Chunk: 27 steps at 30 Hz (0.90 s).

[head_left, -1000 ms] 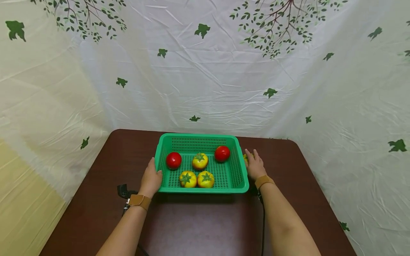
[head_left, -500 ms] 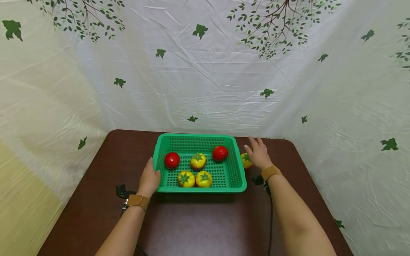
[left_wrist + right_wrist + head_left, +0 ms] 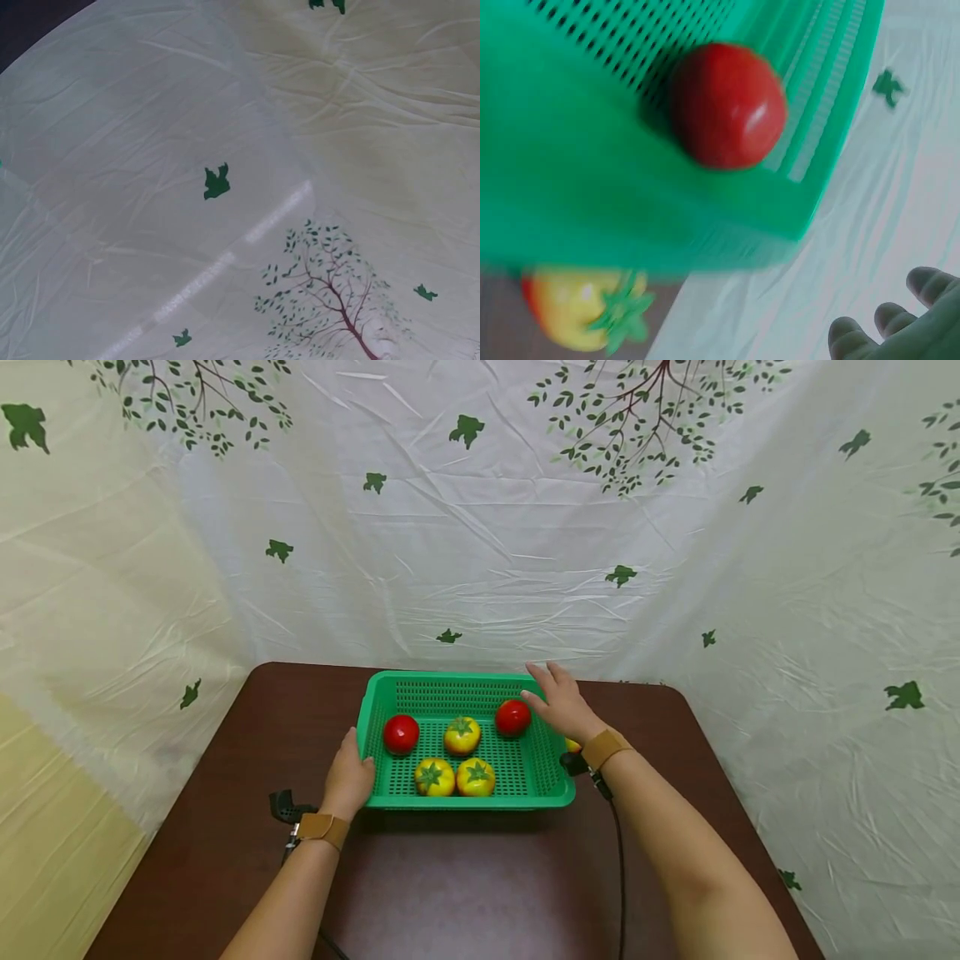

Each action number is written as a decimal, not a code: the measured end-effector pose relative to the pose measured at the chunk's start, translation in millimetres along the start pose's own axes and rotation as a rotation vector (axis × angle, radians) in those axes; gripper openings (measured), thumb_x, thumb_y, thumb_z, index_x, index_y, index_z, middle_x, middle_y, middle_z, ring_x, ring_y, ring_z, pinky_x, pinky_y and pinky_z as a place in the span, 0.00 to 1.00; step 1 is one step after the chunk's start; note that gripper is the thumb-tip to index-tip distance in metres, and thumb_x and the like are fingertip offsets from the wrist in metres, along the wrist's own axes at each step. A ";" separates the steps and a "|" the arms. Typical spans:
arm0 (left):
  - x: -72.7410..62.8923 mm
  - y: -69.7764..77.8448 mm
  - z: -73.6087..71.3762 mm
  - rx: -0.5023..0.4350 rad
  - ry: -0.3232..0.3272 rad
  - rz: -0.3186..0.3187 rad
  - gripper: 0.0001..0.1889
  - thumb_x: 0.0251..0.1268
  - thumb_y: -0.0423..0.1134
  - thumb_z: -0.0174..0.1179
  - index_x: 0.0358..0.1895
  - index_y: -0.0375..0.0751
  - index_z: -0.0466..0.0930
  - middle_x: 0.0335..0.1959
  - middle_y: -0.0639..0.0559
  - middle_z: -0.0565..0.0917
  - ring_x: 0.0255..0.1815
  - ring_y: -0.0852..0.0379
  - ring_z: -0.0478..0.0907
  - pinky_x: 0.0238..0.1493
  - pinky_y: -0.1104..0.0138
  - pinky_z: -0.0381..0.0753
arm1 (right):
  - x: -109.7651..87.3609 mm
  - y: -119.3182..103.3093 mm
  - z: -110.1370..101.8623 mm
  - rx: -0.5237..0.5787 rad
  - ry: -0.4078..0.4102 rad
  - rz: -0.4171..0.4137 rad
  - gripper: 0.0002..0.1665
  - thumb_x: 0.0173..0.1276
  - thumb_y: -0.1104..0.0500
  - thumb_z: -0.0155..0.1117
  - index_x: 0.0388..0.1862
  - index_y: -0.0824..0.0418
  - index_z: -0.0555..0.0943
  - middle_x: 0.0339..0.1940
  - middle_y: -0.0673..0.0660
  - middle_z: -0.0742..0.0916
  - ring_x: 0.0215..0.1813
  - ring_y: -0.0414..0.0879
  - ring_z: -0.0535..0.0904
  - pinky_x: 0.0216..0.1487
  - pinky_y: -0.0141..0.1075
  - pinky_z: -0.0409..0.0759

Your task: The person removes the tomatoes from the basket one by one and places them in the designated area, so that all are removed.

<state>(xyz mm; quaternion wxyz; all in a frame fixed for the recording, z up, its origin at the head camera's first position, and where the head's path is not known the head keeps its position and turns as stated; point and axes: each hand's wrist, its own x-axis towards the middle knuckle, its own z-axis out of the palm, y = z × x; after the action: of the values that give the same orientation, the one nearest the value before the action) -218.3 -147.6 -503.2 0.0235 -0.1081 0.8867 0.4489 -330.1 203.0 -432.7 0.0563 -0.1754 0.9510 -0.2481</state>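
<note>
A green plastic basket (image 3: pixel 465 803) with slotted walls stands on the dark table. Inside are a red tomato-like fruit (image 3: pixel 401 735) at left, another red fruit (image 3: pixel 513 717) at right, and a yellow fruit (image 3: pixel 462 737) with a green leafy top between them. Two more yellow fruits (image 3: pixel 476 777) lie side by side near the front wall. My left hand (image 3: pixel 349 778) holds the basket's left rim, thumb over the edge. My right hand (image 3: pixel 566 704), fingers spread and holding nothing, hovers over the right back corner. Outside the right wall, another yellow fruit (image 3: pixel 577 311) is mostly hidden from the head view by my wrist.
White cloth (image 3: pixel 450 552) printed with leaves and branches hangs behind and beside the table (image 3: pixel 465 885). Each wrist wears a tan strap with a small camera, and a black cable (image 3: pixel 622 877) trails from the right one across the table's front.
My right hand has let go of the yellow fruit outside the basket, lifted, and swung left over the basket's back right corner. The left hand stays at the rim.
</note>
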 end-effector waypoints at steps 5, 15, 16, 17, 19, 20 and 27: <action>0.6 -2.2 0.7 0.004 0.004 0.000 0.35 0.77 0.33 0.45 0.80 0.30 0.40 0.80 0.30 0.53 0.79 0.32 0.54 0.77 0.40 0.57 | 13.2 -18.8 14.5 -0.040 -0.047 -0.030 0.38 0.80 0.44 0.47 0.83 0.52 0.52 0.83 0.68 0.48 0.83 0.71 0.41 0.76 0.71 0.51; 1.1 -1.9 2.6 0.010 0.006 0.003 0.35 0.77 0.34 0.45 0.80 0.30 0.40 0.80 0.30 0.53 0.79 0.32 0.54 0.77 0.40 0.56 | 25.3 -31.1 42.4 -0.120 -0.167 -0.028 0.37 0.81 0.44 0.46 0.82 0.55 0.54 0.83 0.71 0.49 0.82 0.72 0.41 0.79 0.67 0.49; 1.0 -1.9 2.5 0.011 0.008 0.002 0.35 0.77 0.34 0.45 0.80 0.30 0.40 0.79 0.29 0.53 0.79 0.32 0.54 0.77 0.39 0.57 | 26.0 -31.1 45.2 -0.116 -0.173 -0.020 0.38 0.80 0.44 0.47 0.82 0.55 0.54 0.83 0.70 0.49 0.83 0.72 0.41 0.79 0.67 0.49; 1.0 -2.1 2.5 0.011 0.010 0.003 0.35 0.77 0.34 0.45 0.80 0.30 0.40 0.79 0.29 0.54 0.79 0.32 0.54 0.77 0.39 0.57 | 26.5 -31.0 47.8 -0.108 -0.177 -0.011 0.38 0.80 0.44 0.48 0.82 0.55 0.54 0.83 0.70 0.49 0.83 0.72 0.40 0.79 0.67 0.49; 0.8 -1.7 2.8 0.012 0.013 0.006 0.35 0.77 0.33 0.45 0.80 0.30 0.41 0.79 0.29 0.54 0.79 0.32 0.54 0.76 0.39 0.57 | 27.5 -29.8 53.0 -0.098 -0.191 0.015 0.39 0.79 0.44 0.49 0.83 0.54 0.53 0.83 0.70 0.48 0.83 0.71 0.39 0.79 0.67 0.50; 0.9 -1.9 3.1 0.009 0.015 0.006 0.35 0.77 0.34 0.45 0.80 0.30 0.41 0.79 0.30 0.54 0.79 0.32 0.55 0.77 0.40 0.57 | 27.7 -29.0 55.3 -0.092 -0.198 0.029 0.39 0.79 0.44 0.50 0.83 0.54 0.53 0.83 0.69 0.47 0.83 0.71 0.40 0.78 0.67 0.51; -0.3 -1.0 4.4 0.003 0.014 0.006 0.35 0.77 0.33 0.45 0.80 0.29 0.40 0.80 0.30 0.53 0.80 0.32 0.53 0.77 0.39 0.56 | 29.0 -17.8 72.5 -0.160 -0.214 0.076 0.40 0.77 0.46 0.55 0.82 0.51 0.54 0.84 0.67 0.49 0.83 0.70 0.43 0.78 0.65 0.56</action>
<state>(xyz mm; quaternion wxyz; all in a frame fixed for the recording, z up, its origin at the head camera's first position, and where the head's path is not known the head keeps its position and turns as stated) -218.0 -144.6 -506.6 0.0161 -0.1083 0.8878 0.4471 -337.7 145.3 -487.6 0.1528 -0.1689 0.9622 -0.1491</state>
